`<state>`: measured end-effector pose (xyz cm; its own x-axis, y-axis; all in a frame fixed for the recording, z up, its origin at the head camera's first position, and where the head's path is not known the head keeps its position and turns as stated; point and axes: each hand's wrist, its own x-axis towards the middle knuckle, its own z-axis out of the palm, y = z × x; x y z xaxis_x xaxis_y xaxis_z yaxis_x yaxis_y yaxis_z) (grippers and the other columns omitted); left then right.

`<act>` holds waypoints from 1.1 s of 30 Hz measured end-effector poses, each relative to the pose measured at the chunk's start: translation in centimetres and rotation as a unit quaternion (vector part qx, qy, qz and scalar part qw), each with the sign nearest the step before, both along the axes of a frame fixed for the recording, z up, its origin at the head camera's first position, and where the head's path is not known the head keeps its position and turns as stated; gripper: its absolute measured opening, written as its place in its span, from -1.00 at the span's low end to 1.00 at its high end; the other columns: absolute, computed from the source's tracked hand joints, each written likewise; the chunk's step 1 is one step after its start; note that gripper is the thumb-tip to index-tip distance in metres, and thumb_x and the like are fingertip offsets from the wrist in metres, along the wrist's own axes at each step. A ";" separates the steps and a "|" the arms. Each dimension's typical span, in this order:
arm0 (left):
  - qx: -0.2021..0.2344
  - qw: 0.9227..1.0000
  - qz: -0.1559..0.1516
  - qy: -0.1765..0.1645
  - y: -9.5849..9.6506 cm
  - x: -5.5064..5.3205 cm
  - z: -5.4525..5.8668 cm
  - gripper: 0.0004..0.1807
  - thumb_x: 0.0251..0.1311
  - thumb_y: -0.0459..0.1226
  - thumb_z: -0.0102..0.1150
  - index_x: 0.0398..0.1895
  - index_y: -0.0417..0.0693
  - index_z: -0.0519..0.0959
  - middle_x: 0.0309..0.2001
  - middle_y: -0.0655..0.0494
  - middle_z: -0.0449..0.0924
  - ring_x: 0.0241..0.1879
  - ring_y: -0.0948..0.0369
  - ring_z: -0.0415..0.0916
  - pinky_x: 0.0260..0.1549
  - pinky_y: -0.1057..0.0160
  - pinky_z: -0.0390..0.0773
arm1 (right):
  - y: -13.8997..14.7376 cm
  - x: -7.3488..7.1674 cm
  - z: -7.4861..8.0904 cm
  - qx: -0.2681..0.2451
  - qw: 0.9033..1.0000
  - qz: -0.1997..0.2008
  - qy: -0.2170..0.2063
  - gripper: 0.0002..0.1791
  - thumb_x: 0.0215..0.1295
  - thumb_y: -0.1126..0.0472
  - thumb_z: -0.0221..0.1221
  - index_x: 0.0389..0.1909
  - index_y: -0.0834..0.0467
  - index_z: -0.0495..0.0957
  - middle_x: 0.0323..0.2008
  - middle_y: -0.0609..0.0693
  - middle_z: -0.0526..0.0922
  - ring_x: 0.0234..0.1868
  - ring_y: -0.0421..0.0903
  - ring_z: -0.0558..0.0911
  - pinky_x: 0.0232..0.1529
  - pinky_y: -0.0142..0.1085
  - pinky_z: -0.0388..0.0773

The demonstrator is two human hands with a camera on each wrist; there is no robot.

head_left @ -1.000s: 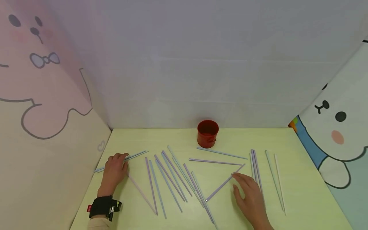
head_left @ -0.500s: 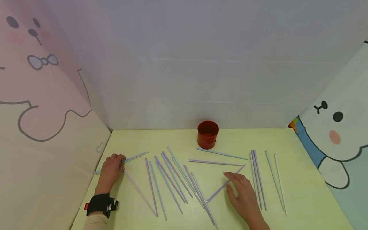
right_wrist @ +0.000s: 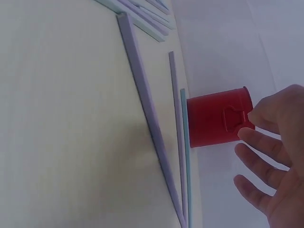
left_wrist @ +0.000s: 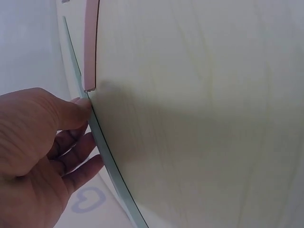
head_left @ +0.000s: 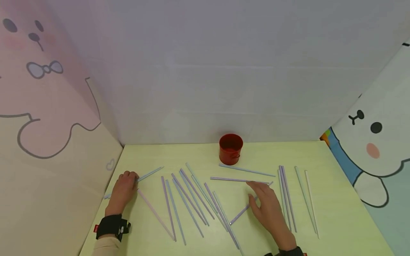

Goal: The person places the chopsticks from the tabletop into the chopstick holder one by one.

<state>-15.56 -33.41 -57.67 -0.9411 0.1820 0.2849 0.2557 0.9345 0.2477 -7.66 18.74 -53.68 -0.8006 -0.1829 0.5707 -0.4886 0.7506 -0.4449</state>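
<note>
My left hand (head_left: 122, 192) is at the table's left edge, over a pair of pale blue straw-like sticks (head_left: 150, 173). In the left wrist view, its thumb and fingers pinch one pale blue-green stick (left_wrist: 110, 164). A pink stick (left_wrist: 90, 47) ends just beside the thumb tip. My right hand (head_left: 266, 204) hovers above a slanted purple stick (head_left: 240, 214), fingers loosely bent and holding nothing. Another purple stick (head_left: 225, 179) lies just beyond the fingertips. The red bucket (right_wrist: 216, 118) appears behind the right fingers in the right wrist view, apart from them in the head view.
Several purple and blue sticks (head_left: 189, 195) lie spread over the middle of the pale yellow table (head_left: 144, 153). More purple ones (head_left: 286, 199), a pale green one (head_left: 302, 192) and a white one (head_left: 311, 202) lie at right. Cloth walls (head_left: 198, 89) enclose the back and sides.
My right hand has moved left and away from me, over the slanted purple stick towards the one beyond. My left hand has shifted slightly left, staying at the pale blue sticks.
</note>
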 end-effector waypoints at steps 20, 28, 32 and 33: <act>-0.006 1.000 -0.009 0.004 -0.5 -0.2 -0.1 -0.85 0.07 -0.55 0.27 -0.32 -0.31 0.51 -0.36 -0.23 0.45 -0.33 -0.18 0.40 -0.35 -0.09 0.44 | -1.4 -1.6 0.3 0.019 0.999 0.022 -0.029 -0.49 0.12 0.32 0.28 0.16 0.20 0.56 0.03 0.11 0.62 0.03 0.08 0.54 -0.03 0.05 0.52; 0.004 1.000 -0.021 0.010 -1.1 -0.3 -0.5 -0.81 0.06 -0.55 0.29 -0.27 -0.28 0.51 -0.34 -0.17 0.45 -0.34 -0.14 0.40 -0.40 -0.04 0.45 | -0.8 -3.8 0.7 0.023 0.999 0.018 -0.031 -0.46 0.10 0.36 0.30 0.17 0.25 0.53 0.03 0.18 0.62 0.05 0.16 0.54 -0.03 0.13 0.51; 0.014 0.999 -0.029 0.028 -0.7 -0.4 -0.2 -0.81 0.11 -0.56 0.25 -0.23 -0.27 0.51 -0.31 -0.13 0.43 -0.33 -0.11 0.40 -0.43 -0.03 0.47 | -0.4 -4.8 0.9 0.019 0.999 0.016 -0.038 -0.44 0.11 0.36 0.29 0.20 0.26 0.50 0.07 0.18 0.60 0.09 0.16 0.52 -0.01 0.13 0.51; 0.017 0.999 -0.030 0.032 -0.5 -0.4 0.0 -0.81 0.13 -0.56 0.23 -0.22 -0.26 0.51 -0.30 -0.12 0.43 -0.32 -0.11 0.40 -0.44 -0.04 0.48 | -0.4 -5.0 0.9 0.018 0.999 0.015 -0.037 -0.44 0.12 0.35 0.29 0.20 0.26 0.50 0.07 0.18 0.60 0.09 0.16 0.51 -0.02 0.13 0.51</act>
<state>-15.94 -33.95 -57.67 -0.9085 0.2267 0.3511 0.3272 0.9084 0.2601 -12.68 18.38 -52.75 -0.8345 -0.2270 0.5021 -0.4778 0.7520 -0.4541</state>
